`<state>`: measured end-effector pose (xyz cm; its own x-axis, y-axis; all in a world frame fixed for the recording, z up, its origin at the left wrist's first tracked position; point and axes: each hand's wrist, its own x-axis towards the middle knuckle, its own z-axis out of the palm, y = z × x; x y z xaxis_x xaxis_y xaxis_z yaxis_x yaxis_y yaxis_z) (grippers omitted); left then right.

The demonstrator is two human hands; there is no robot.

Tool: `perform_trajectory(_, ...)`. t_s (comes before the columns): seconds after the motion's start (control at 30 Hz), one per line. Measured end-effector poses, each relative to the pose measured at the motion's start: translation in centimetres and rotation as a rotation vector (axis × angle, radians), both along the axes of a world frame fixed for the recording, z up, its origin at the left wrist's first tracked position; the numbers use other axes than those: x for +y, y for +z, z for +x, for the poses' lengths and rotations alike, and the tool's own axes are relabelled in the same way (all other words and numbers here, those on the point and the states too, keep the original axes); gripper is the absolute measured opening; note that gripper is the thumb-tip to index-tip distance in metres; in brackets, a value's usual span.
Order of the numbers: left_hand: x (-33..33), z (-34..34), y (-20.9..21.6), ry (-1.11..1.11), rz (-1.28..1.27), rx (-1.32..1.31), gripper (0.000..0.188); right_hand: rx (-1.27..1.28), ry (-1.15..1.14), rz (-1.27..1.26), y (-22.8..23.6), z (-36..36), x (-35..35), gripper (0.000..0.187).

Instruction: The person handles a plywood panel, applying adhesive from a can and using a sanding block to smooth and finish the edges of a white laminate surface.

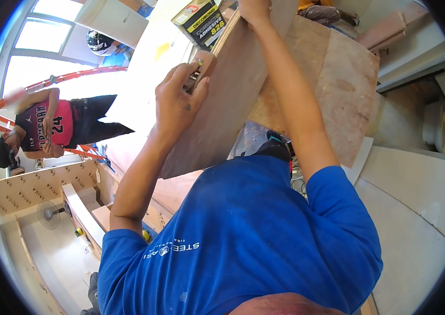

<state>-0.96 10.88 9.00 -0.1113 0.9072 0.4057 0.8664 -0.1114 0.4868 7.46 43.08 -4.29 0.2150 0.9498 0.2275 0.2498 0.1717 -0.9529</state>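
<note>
The left hand [176, 97], at upper centre of the frame, has its fingers closed around a small tool [208, 61] by the edge of the board [217, 113], which slants down through the centre. The right hand [255, 11] is at the board's upper end, at the top of the frame; whether its fingers grip the board I cannot tell. A can [200, 22] stands just beyond the left hand, and a ladder [70, 76] is at left.
</note>
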Motion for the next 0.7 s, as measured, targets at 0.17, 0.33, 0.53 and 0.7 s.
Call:
perform_trajectory(0.17, 2.0, 0.8, 0.3, 0.100, -0.085, 0.023, 0.037, 0.047, 0.049, -0.106, 2.2, 0.5, -1.9, 0.099)
perform_trajectory(0.33, 1.9, 1.1, 0.4, 0.109, -0.078, 0.014, 0.039, 0.119, -0.032, 0.108, 1.7, 2.1, 6.0, 0.099)
perform_trajectory(0.53, 1.9, 1.8, 0.1, 0.050, -0.016, 0.037, 0.037, 0.157, -0.026, 0.195, 5.5, 7.6, 17.1, 0.094)
perform_trajectory(0.7, 1.2, 2.1, 0.0, 0.086, -0.031, 0.051, 0.041, 0.221, 0.078, 0.295, 2.8, 7.5, 20.9, 0.093)
